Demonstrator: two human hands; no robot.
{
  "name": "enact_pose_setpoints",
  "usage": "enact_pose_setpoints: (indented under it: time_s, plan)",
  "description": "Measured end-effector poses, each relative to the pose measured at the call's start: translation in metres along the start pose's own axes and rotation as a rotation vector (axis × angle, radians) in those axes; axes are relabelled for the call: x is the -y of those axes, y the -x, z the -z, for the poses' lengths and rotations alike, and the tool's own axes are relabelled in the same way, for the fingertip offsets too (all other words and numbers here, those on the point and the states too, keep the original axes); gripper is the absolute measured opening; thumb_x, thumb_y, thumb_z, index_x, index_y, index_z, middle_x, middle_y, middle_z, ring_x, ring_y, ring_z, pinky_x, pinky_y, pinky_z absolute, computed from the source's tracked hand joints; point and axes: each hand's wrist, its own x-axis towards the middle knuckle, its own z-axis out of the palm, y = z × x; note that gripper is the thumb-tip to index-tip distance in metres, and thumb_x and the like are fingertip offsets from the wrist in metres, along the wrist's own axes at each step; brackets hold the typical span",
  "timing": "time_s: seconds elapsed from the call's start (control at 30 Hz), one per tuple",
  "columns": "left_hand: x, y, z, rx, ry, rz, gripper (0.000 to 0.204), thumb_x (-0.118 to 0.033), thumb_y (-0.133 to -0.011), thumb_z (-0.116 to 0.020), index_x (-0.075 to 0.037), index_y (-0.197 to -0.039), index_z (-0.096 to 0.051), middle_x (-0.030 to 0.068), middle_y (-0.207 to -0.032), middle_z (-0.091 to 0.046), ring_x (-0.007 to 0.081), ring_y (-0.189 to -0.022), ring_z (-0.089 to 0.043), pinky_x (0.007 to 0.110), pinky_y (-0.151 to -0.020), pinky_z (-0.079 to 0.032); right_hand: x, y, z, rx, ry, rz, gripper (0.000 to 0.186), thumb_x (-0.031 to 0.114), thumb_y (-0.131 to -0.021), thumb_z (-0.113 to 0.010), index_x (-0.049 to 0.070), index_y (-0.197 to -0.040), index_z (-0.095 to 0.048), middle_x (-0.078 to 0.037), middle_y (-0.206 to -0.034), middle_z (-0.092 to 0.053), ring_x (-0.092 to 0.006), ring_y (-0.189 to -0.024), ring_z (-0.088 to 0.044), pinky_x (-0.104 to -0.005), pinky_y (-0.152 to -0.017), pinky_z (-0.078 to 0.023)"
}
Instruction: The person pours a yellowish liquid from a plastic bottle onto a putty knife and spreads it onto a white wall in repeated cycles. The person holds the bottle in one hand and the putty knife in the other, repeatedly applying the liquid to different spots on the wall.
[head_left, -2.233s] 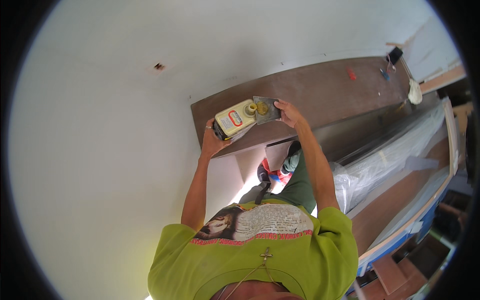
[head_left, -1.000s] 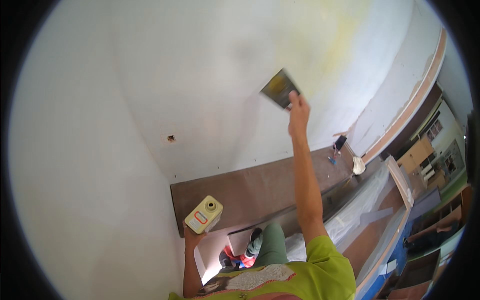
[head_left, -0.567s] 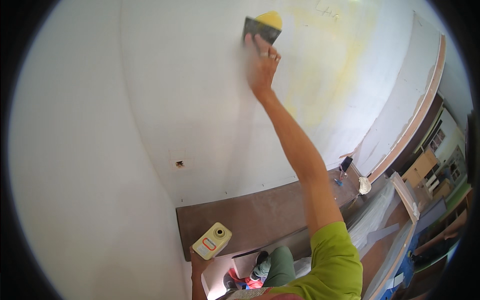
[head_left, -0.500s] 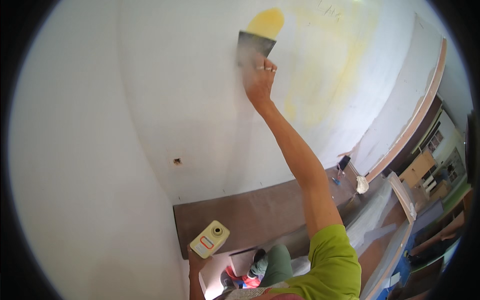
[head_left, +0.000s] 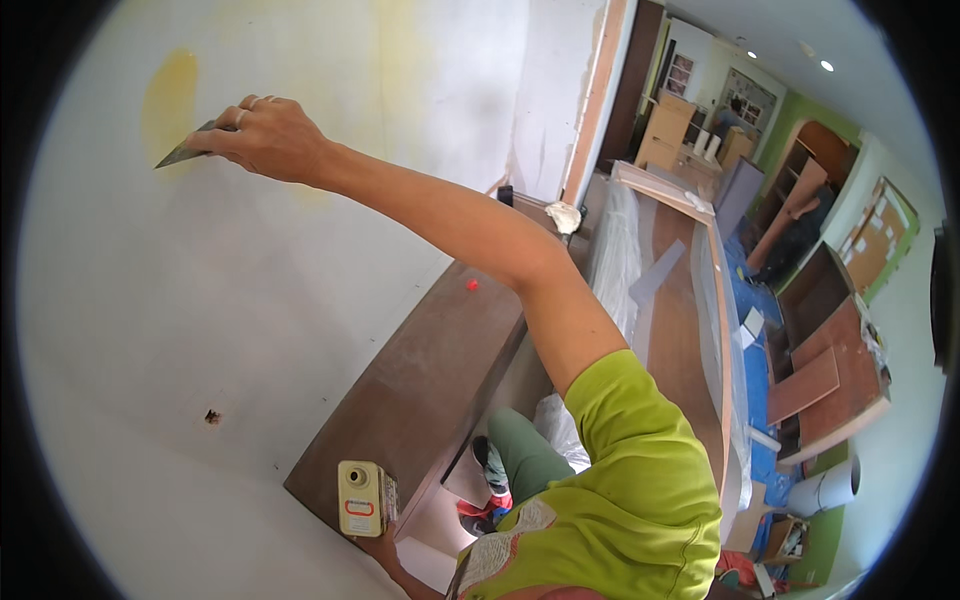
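With my right hand (head_left: pixel 280 142) I grip a putty knife, its dark flat blade (head_left: pixel 182 152) tilted nearly edge-on to the pale wall. The blade lies over the lower part of a wet-looking yellow patch (head_left: pixel 172 92); whether it touches the wall I cannot tell. Rings show on my right fingers. Down low, my left hand (head_left: pixel 382 546) is closed around the bottom of a pale yellow rectangular can (head_left: pixel 358 502), whose round spout is uncapped. The can is upright above the end of a brown bench, and most of my left fingers are behind it.
A brown bench (head_left: pixel 400 375) runs along the wall, with a small red cap (head_left: pixel 472 285) on it. The wall has a small hole (head_left: pixel 212 416). Right of me stands a wood-framed unit draped in clear plastic (head_left: pixel 612 240). Farther back, a person in dark clothes (head_left: pixel 800 240) stands near boards.
My view has swung right, showing more of the room. The putty knife has turned from broadside to nearly edge-on, still by the yellow patch. The can stays in my left hand.
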Motion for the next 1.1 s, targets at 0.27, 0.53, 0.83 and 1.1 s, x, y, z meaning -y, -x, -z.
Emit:
enact_pose_setpoints:
  time_s: [0.27,0.53,0.83,1.1]
  plan:
    - [-0.034,0.008,-0.007,-0.037,-0.031,0.089,0.106,0.007,-0.055,-0.079,0.005,-0.151,-0.034,0.0213,-0.145,-0.051,0.0338,-0.131,-0.052,0.046,-0.116,-0.039,0.004,0.01,0.017,0.221,-0.139,-0.214,0.026,0.013,-0.096,-0.064,0.022,-0.119,-0.071,-0.004,-0.097,-0.075,-0.0237,-0.089,-0.071,-0.0344,-0.064,-0.056]
    - [-0.035,0.004,-0.01,-0.033,0.055,0.086,0.105,0.008,-0.057,-0.075,0.004,-0.152,-0.031,0.0206,-0.146,-0.049,0.0332,-0.132,-0.051,0.046,-0.117,-0.038,0.003,0.033,0.015,0.271,-0.052,0.054,0.039,0.004,-0.093,-0.064,0.026,-0.123,-0.071,-0.004,-0.115,-0.074,-0.0255,-0.105,-0.071,-0.0351,-0.08,-0.06]
    - [-0.023,0.005,-0.007,-0.078,0.025,0.141,0.108,0.007,-0.057,-0.079,0.003,-0.153,-0.03,0.0198,-0.147,-0.049,0.0325,-0.132,-0.052,0.046,-0.116,-0.039,-0.016,-0.018,-0.006,-0.017,0.132,0.277,0.041,0.008,-0.088,-0.068,0.034,-0.119,-0.073,-0.004,-0.121,-0.072,-0.0257,-0.11,-0.071,-0.0349,-0.087,-0.061]
    - [-0.03,0.007,-0.009,-0.074,0.081,0.051,0.104,0.006,-0.058,-0.081,0.005,-0.151,-0.034,0.0188,-0.143,-0.052,0.032,-0.128,-0.054,0.046,-0.113,-0.042,-0.035,-0.143,-0.048,-0.025,0.234,0.422,0.048,0.017,-0.1,-0.056,0.043,-0.14,-0.061,-0.003,-0.144,-0.062,-0.028,-0.133,-0.059,-0.0393,-0.104,-0.055]
